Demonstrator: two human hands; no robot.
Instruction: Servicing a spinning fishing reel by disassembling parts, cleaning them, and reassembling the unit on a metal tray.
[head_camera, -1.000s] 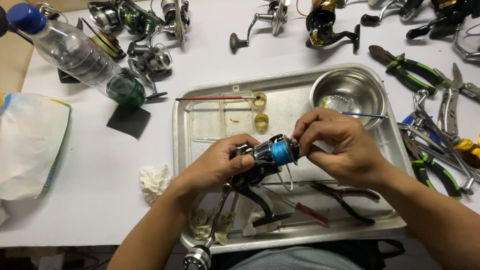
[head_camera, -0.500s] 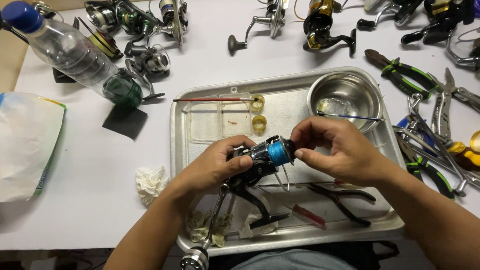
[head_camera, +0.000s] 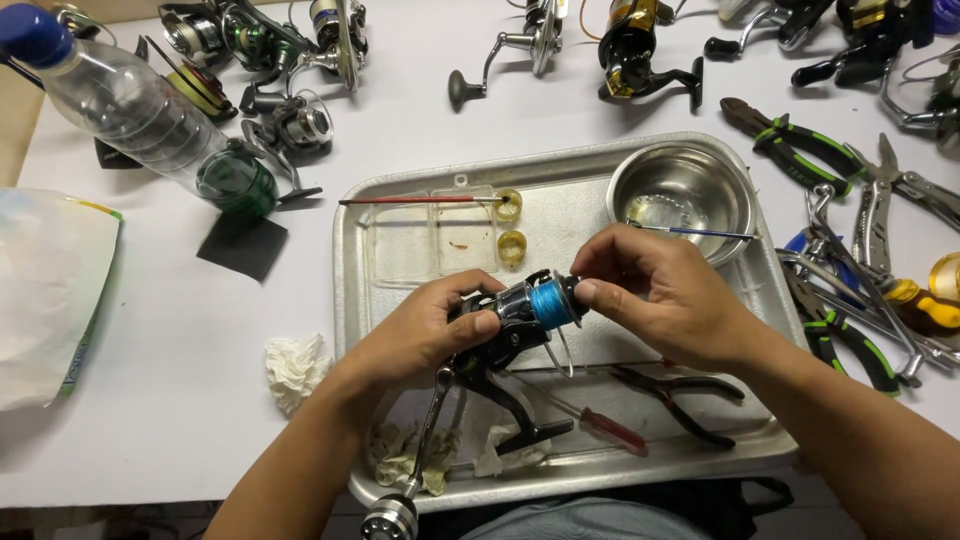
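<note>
Little has shifted since the earlier frames: both of my hands remain closed on the spinning reel (head_camera: 505, 325), held just above the metal tray (head_camera: 400, 170), with the right fingers now settled a touch more squarely on the spool's front. My left hand (head_camera: 425, 335) grips the black reel body from the side, thumb pressed near the rotor, while my right hand (head_camera: 660, 300) pinches the end of the spool (head_camera: 548, 303). To do this well, I judge the left hand should keep the body steady so the right can work the spool front straight along its axis, without snagging the line. The reel is dark and compact, its spool wound with bright blue line, its handle (head_camera: 415, 460) trailing down toward the tray's near edge. A steel bowl (head_camera: 680, 185), a red-handled brush (head_camera: 420, 200) and pliers (head_camera: 680, 395) lie in the tray on the white counter (head_camera: 180, 330).
</note>
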